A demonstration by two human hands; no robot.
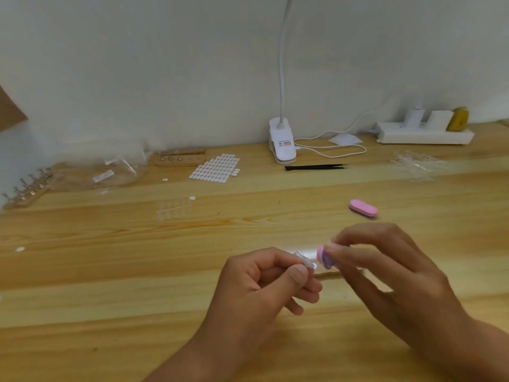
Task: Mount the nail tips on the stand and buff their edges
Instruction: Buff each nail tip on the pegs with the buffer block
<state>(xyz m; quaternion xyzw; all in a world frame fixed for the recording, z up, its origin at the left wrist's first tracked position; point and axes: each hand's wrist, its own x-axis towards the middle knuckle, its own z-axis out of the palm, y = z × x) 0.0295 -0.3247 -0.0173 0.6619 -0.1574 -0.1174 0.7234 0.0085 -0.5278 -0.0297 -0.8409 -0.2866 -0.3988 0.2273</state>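
Observation:
My left hand (264, 282) pinches a clear nail tip (305, 261) between thumb and forefinger, low and right of centre. My right hand (385, 274) grips a small pink and purple buffer block (323, 256), whose end touches the nail tip. A second pink buffer (363, 208) lies on the wooden table (110, 271) behind my right hand. A wooden stand with metal holders (26, 190) sits at the far left, and another wooden stand (180, 157) stands near the wall. Clear nail tips (173, 209) lie in rows at mid-table, more nail tips (416, 165) at the right.
A sheet of white adhesive pads (217, 168) lies by the stand, with loose pads nearby. Clear plastic bags (110, 169) sit at the left. A white clip lamp (282, 144), black tweezers (314, 167) and a white power strip (424, 133) line the back.

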